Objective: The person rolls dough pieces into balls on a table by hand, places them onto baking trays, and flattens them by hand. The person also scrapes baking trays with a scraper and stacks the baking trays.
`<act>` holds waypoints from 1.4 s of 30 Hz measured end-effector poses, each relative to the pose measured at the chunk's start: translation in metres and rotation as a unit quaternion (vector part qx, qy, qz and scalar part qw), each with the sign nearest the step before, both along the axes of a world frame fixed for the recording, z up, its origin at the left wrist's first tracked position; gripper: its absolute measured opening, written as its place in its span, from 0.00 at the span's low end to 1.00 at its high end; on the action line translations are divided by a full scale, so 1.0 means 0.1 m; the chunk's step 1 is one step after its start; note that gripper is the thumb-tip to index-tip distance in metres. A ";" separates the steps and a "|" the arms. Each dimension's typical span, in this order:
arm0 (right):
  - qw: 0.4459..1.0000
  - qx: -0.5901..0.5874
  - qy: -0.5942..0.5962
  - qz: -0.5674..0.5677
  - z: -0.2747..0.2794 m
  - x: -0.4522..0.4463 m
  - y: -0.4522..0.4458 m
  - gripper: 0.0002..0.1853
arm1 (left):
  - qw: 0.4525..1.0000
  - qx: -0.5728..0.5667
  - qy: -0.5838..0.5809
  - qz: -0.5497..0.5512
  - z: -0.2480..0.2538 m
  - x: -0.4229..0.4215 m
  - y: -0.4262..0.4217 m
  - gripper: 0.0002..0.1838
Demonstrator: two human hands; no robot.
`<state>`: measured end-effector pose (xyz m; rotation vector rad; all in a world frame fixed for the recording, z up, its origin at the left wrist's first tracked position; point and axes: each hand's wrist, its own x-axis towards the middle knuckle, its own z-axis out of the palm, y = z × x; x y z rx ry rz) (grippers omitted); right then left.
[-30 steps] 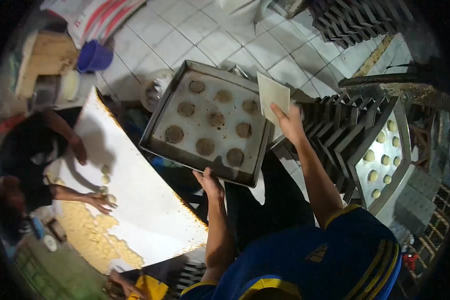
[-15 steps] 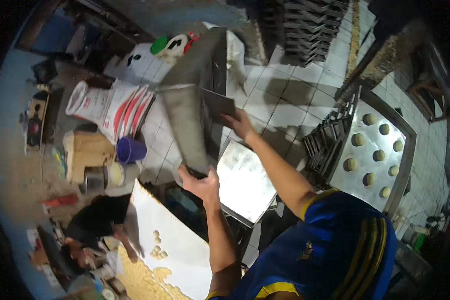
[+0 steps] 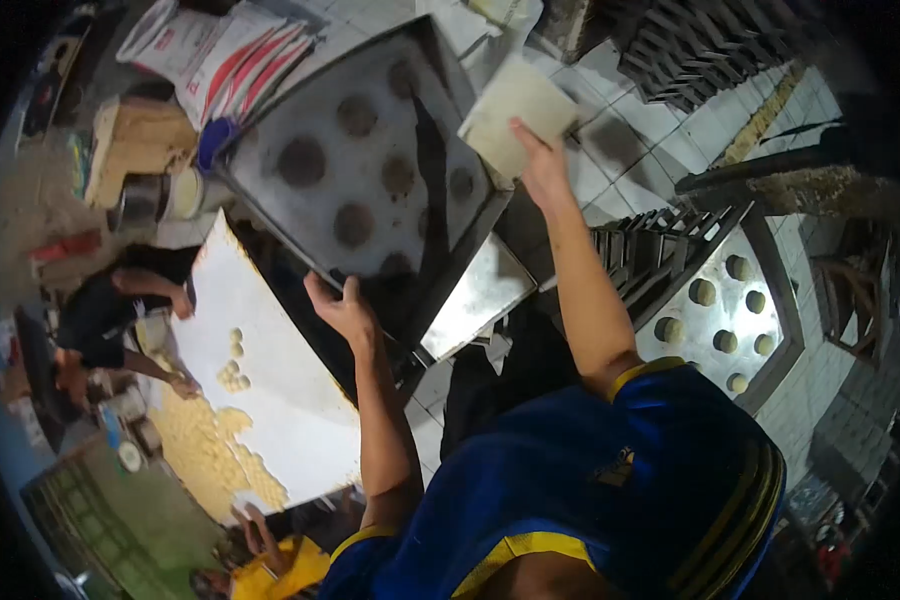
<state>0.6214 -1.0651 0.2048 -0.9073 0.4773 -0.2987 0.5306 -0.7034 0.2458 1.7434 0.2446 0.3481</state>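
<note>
My left hand (image 3: 345, 312) grips the near edge of a dark square baking tray (image 3: 315, 215), tilted with its inside facing me. Round dark marks dot its grey surface, and a dark streak or shadow crosses it. My right hand (image 3: 543, 170) holds a flat pale square sheet (image 3: 505, 115) by its near edge, just beyond the tray's right side; its material is unclear. Below the tilted tray, a shiny metal surface (image 3: 485, 295) shows in part.
At right, a tray (image 3: 745, 345) of dough balls (image 3: 703, 291) tops a stack. A white table (image 3: 290, 400) at left bears dough pieces (image 3: 205, 440), with a co-worker's hands (image 3: 182, 385) beside them. Sacks (image 3: 235, 60) lie at upper left; stacked metal racks (image 3: 715, 50) stand at upper right.
The baking tray has turned from nearly edge-on to show its inside. My right hand has moved the flat sheet out to the tray's right, its pale face now visible. The whole view has shifted.
</note>
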 end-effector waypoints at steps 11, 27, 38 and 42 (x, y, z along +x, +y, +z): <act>0.985 0.111 0.122 0.056 -0.80 -1.10 0.24 0.31 | 0.904 -0.280 0.206 0.249 -1.76 -1.60 0.88 0.11; 0.820 -0.240 0.061 0.516 -0.48 -0.88 2.36 0.22 | 0.829 -0.344 0.371 0.238 -4.35 -2.51 0.51 0.10; 0.762 -0.339 0.003 0.551 -0.62 -1.58 4.71 0.16 | 0.925 -0.158 0.346 0.017 -2.76 -3.51 1.43 0.25; 0.554 -0.459 -0.360 0.594 -0.64 -1.56 5.27 0.25 | 0.914 -0.158 0.373 -0.025 -2.49 -3.84 1.59 0.25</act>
